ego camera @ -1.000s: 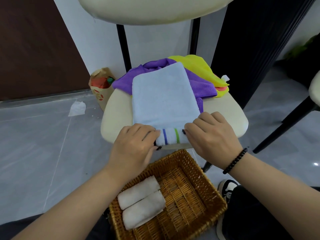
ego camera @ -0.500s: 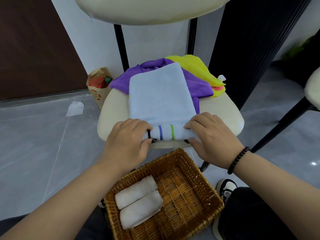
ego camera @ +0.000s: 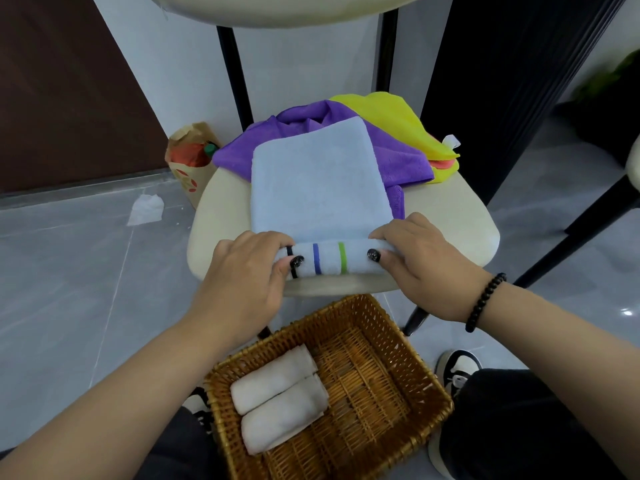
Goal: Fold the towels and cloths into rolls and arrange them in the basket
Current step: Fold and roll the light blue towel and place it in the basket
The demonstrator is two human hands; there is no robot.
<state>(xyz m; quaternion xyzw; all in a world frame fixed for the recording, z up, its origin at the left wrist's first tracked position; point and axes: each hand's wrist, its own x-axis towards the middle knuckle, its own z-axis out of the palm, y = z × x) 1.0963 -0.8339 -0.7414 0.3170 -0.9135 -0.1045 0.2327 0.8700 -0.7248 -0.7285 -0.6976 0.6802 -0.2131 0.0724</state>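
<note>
Chair seat (ego camera: 221,216) w/ towel (ego camera: 317,188), cloths (ego camera: 398,157)

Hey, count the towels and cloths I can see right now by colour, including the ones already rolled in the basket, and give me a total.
White rolled towels in the wicker basket: 2
Light blue striped towel: 1
Purple cloth: 1
Yellow cloth: 1
Orange cloth, only an edge showing: 1
Total: 6
</note>
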